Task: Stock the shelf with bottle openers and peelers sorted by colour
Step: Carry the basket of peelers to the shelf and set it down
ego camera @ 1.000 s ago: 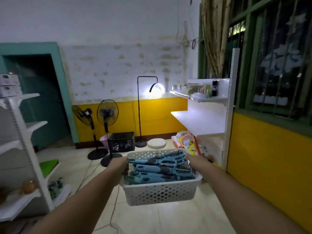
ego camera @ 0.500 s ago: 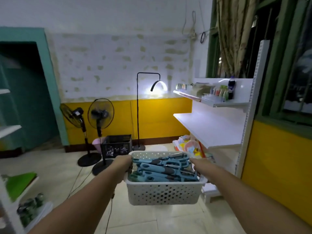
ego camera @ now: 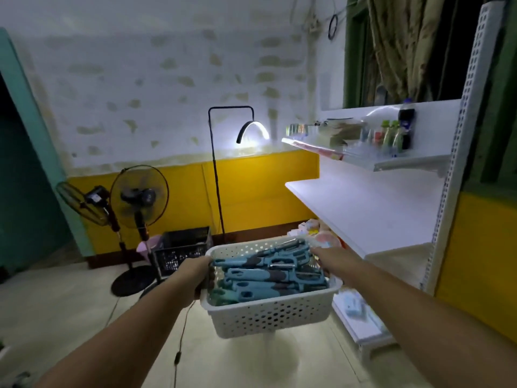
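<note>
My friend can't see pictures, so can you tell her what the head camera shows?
A person's left hand and right hand grip a white basket full of blue-handled tools, near a white shelf. Two fans and a lit lamp stand behind.

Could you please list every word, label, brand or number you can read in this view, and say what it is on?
No text here can be read.
On the dark bottle on the upper shelf: a label, too blurred to read.
On the green bottles beside it: labels too small to read.
On the blue tools in the white basket: no print visible.
</note>
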{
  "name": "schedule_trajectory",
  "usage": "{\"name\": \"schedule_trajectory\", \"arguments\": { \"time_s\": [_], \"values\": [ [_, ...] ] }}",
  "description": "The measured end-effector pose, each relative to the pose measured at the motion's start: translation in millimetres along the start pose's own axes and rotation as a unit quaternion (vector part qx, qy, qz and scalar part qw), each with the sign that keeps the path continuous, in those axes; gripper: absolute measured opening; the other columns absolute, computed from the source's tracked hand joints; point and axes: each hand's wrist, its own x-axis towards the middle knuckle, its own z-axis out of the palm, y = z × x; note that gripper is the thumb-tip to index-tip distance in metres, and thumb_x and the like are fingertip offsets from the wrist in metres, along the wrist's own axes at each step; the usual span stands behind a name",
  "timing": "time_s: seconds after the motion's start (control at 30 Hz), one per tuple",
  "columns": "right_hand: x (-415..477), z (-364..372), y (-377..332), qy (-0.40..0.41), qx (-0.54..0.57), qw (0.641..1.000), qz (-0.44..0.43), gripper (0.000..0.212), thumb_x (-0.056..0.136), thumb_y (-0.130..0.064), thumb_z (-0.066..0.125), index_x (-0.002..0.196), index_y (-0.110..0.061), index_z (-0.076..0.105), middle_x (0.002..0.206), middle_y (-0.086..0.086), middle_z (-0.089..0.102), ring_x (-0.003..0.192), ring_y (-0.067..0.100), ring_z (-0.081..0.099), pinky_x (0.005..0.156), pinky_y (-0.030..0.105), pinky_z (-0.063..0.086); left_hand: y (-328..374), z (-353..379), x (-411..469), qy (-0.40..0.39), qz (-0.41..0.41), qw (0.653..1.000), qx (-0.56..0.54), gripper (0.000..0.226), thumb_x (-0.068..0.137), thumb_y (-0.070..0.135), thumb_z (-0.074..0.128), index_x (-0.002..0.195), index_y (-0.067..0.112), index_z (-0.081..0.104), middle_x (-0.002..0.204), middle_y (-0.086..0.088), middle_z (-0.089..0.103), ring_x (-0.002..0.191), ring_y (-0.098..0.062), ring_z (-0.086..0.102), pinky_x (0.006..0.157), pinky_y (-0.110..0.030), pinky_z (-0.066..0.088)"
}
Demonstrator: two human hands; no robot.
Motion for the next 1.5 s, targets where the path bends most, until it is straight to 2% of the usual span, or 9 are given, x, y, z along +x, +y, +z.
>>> {"name": "schedule_trajectory", "arguments": {
  "time_s": [0.2, 0.33, 0.43, 0.63, 0.9, 1.0, 1.13, 1.3, 1.5],
  "values": [
    [102.3, 17.8, -53.4, -0.023, -0.025, 0.999, -0.032, 0.039, 0.096, -0.034, 0.05, 0.063, -0.013, 0.05, 0.043, -0.005, 0.054, 0.055, 0.011, 0.047, 0.049, 0.023, 0.039, 31.7, -2.1, 93.2, 0.029, -0.029, 0.999, -0.02, 0.018, 0.096, 0.013, 0.047, 0.095, -0.003, 0.056, 0.081, -0.022, 0.069, 0.076, -0.034, 0.069, 0.073, -0.047, 0.057],
    [183.0, 56.5, -76.3, -0.056, -0.054, 0.997, -0.017, 0.041, 0.096, -0.04, 0.049, 0.066, -0.013, 0.052, 0.064, 0.004, 0.056, 0.058, 0.015, 0.051, 0.055, 0.029, 0.042, 50.8, -10.8, 170.8, 0.038, -0.032, 0.998, -0.047, 0.012, 0.094, 0.007, 0.049, 0.099, -0.003, 0.053, 0.08, -0.022, 0.065, 0.069, -0.03, 0.066, 0.054, -0.037, 0.053],
    [242.9, 86.3, -96.0, -0.055, -0.092, 0.994, -0.019, 0.042, 0.095, -0.043, 0.048, 0.066, -0.013, 0.052, 0.068, 0.004, 0.057, 0.059, 0.014, 0.052, 0.055, 0.026, 0.039, 57.4, -21.5, 242.8, 0.025, -0.036, 0.996, -0.077, 0.018, 0.093, 0.008, 0.051, 0.106, -0.004, 0.054, 0.084, -0.022, 0.066, 0.07, -0.03, 0.067, 0.057, -0.038, 0.054],
    [342.5, 129.0, -149.1, -0.04, -0.135, 0.99, -0.018, 0.044, 0.095, -0.045, 0.049, 0.068, -0.01, 0.055, 0.063, 0.004, 0.056, 0.056, 0.014, 0.049, 0.058, 0.026, 0.04, 90.2, -47.6, 376.2, -0.05, -0.069, 0.993, -0.086, 0.018, 0.092, 0.008, 0.049, 0.106, -0.002, 0.053, 0.058, -0.013, 0.061, 0.047, -0.022, 0.062, 0.047, -0.031, 0.052],
    [459.7, 160.8, -193.5, 0.012, -0.158, 0.987, -0.026, 0.044, 0.095, -0.045, 0.049, 0.067, -0.011, 0.054, 0.061, 0.002, 0.055, 0.056, 0.011, 0.049, 0.053, 0.024, 0.035, 140.5, -36.7, 504.6, -0.114, -0.104, 0.985, -0.075, 0.044, 0.094, 0.007, 0.044, 0.137, -0.004, 0.037, 0.037, -0.006, 0.053, 0.029, -0.016, 0.053, 0.035, -0.024, 0.047],
    [517.0, 170.2, -205.5, 0.007, -0.143, 0.99, -0.015, 0.043, 0.096, -0.042, 0.048, 0.068, -0.01, 0.046, 0.066, 0.004, 0.055, 0.064, 0.013, 0.05, 0.058, 0.026, 0.036, 157.0, -27.2, 565.7, -0.125, -0.103, 0.984, -0.078, 0.038, 0.094, 0.006, 0.043, 0.131, 0.0, 0.045, 0.044, -0.01, 0.059, 0.036, -0.02, 0.059, 0.042, -0.027, 0.051],
    [609.5, 178.1, -220.0, 0.027, -0.116, 0.993, -0.016, 0.043, 0.095, -0.042, 0.051, 0.065, -0.011, 0.049, 0.063, 0.004, 0.054, 0.06, 0.013, 0.049, 0.059, 0.026, 0.038, 175.8, -6.7, 659.0, -0.12, -0.137, 0.98, -0.079, 0.018, 0.093, 0.005, 0.043, 0.077, 0.002, 0.051, 0.046, -0.009, 0.052, 0.039, -0.02, 0.053, 0.044, -0.025, 0.049],
    [713.5, 177.7, -239.6, 0.019, -0.148, 0.989, 0.005, 0.048, 0.094, -0.047, 0.05, 0.061, -0.013, 0.052, 0.058, -0.001, 0.051, 0.05, 0.008, 0.045, 0.047, 0.02, 0.034, 204.5, 26.6, 743.4, -0.151, -0.153, 0.974, -0.072, 0.018, 0.089, -0.002, 0.044, 0.105, -0.003, 0.052, 0.084, -0.021, 0.069, 0.083, -0.033, 0.064, 0.063, -0.041, 0.055],
    [806.2, 159.0, -236.3, 0.055, -0.141, 0.988, 0.018, 0.047, 0.091, -0.053, 0.049, 0.084, -0.009, 0.064, 0.074, 0.004, 0.064, 0.069, 0.019, 0.062, 0.066, 0.029, 0.049, 238.9, 80.6, 840.3, -0.172, -0.161, 0.971, -0.045, 0.022, 0.087, 0.004, 0.052, 0.108, -0.002, 0.056, 0.084, -0.024, 0.072, 0.075, -0.035, 0.07, 0.059, -0.039, 0.056]
  ]
}}
